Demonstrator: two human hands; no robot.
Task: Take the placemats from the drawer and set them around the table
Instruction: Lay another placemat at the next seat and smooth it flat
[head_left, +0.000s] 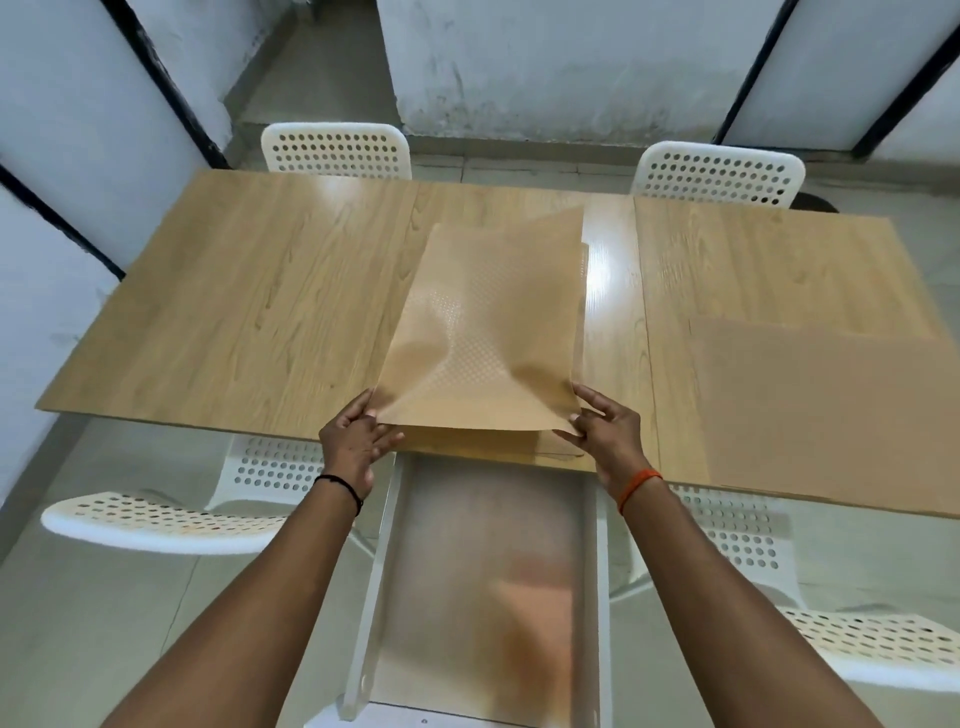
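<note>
Fingers of left hand (358, 441) and right hand (608, 434) pinching near corners of limp placemat (483, 332). Could sag, fold under or slide off near tabletop (234, 312) edge into open drawer (488, 571).

Two bare arms are seen, and no sleeves are worn on them. A thin black string band (340, 486) is tied around the wrist of the left hand (356, 441). A bright orange thread band (638, 487) is worn around the wrist of the right hand (610, 441). Short nails are seen on the fingers (589, 397). No rings, gloves or watches can be made out.
</note>
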